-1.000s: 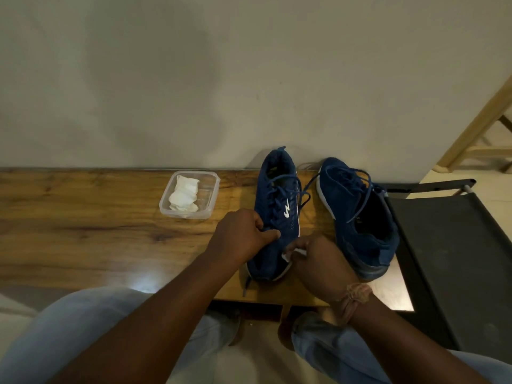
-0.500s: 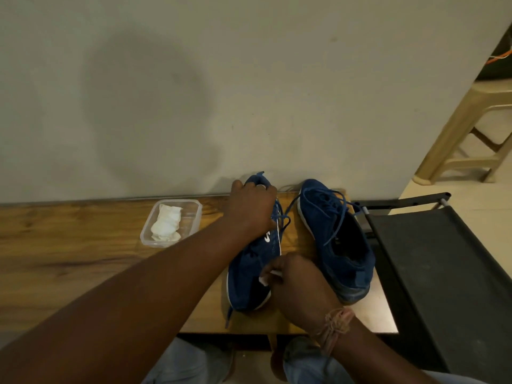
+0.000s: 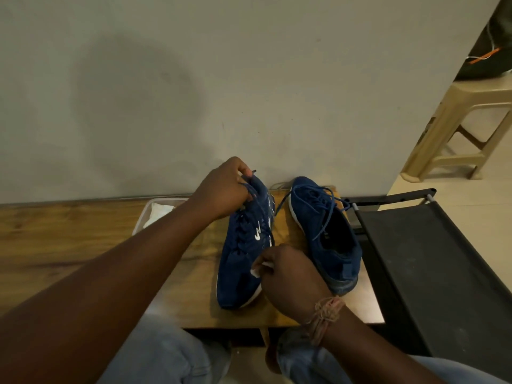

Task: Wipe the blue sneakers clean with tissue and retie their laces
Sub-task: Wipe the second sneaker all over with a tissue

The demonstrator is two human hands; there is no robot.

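On the wooden table (image 3: 83, 245), left hand (image 3: 221, 189) grips a sneaker (image 3: 243, 261).

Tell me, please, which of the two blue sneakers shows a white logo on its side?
The left sneaker, gripped at its far end by the left hand; the right sneaker shows none.
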